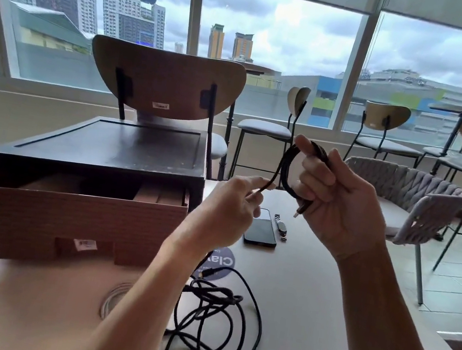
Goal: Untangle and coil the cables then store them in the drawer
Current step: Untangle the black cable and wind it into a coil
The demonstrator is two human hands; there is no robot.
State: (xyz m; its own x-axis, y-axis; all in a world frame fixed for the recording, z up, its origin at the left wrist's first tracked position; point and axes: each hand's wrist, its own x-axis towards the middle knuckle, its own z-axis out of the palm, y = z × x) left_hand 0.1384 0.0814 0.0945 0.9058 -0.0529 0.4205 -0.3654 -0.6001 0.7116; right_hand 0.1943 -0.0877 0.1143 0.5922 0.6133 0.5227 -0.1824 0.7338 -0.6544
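A black cable coil (287,166) hangs in the air above the table, gripped by my right hand (341,199) through its loops. My left hand (231,202) pinches the coil's loose end between thumb and fingers just left of it. A second black cable (218,316) lies tangled in loose loops on the table below my arms. A coiled white cable (114,297) rests on the table, partly hidden by my left forearm. The brown drawer (70,215) stands pulled open from a black box (112,146) at the left.
A dark phone (262,229) and a wristwatch (280,226) lie on the table beyond my hands, near a round blue sticker (224,262). A wooden chair (166,81) stands behind the box. A woven grey chair (415,199) is at the right, off the table's edge.
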